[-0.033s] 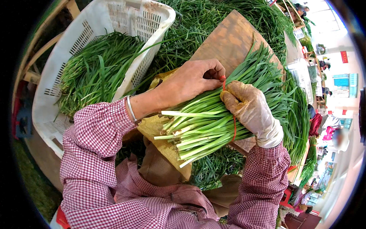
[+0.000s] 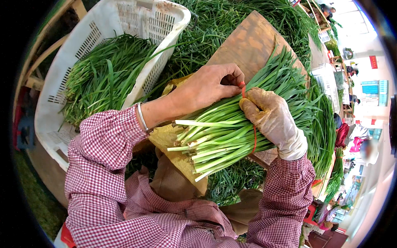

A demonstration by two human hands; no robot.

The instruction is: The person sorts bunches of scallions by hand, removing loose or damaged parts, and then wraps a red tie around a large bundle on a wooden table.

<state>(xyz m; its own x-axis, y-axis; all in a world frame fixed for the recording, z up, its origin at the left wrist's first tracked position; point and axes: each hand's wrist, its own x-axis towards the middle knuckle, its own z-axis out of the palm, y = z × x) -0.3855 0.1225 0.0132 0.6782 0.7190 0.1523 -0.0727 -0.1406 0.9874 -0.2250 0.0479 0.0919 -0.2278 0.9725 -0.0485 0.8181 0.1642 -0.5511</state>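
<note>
A thick bundle of garlic chives (image 2: pixel 225 134) lies across a wooden board, pale cut stems toward me and green leaves pointing up and right. A thin red tie (image 2: pixel 254 138) runs round the bundle. My bare left hand (image 2: pixel 206 87), with a bangle at the wrist, pinches the tie between thumb and fingertips at the bundle's upper left edge. On top of the bundle, my right hand (image 2: pixel 271 120), in a stained whitish glove, is closed at the tie, its thumb and forefinger pressed together there. The underside of the bundle is hidden.
The wooden board (image 2: pixel 252 43) slants away under the leaves. At left stands a white slotted crate (image 2: pixel 167 45) with loose chives (image 2: pixel 109 74) inside. More greens (image 2: pixel 215 22) are heaped behind. Yellow sacking (image 2: pixel 182 159) hangs below the stems. People and worktables appear far right.
</note>
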